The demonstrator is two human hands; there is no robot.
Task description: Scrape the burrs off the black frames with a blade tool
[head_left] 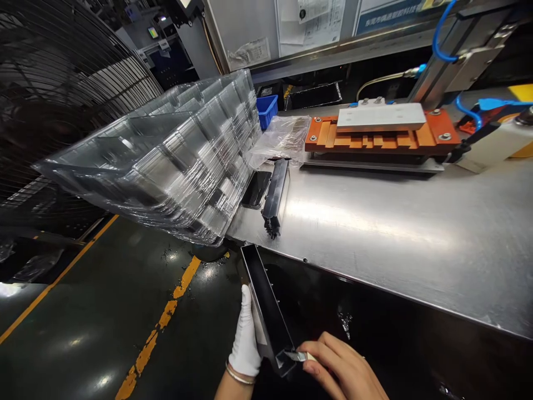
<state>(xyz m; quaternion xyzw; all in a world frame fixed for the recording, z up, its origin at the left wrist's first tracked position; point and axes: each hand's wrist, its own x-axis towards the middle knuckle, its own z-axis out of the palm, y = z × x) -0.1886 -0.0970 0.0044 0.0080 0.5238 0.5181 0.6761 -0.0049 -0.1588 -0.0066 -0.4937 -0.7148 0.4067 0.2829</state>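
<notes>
My left hand (245, 339), in a white glove, is wrapped round a long black channel-shaped part (268, 303) from its left side. The part slants below the front edge of the metal bench. My bare right hand (343, 364) pinches a small knife (297, 356), whose blade touches the near end of the part. On the bench, a similar dark part (276, 194) lies beside a black phone (256, 190).
Stacked clear plastic trays (187, 155) overhang the bench's left end. An orange fixture with a white block (381, 116) stands at the back of the metal bench (395, 222). Near it are a plastic bag (283, 136) and a blue bin (267, 110). A large fan (62, 111) is at far left.
</notes>
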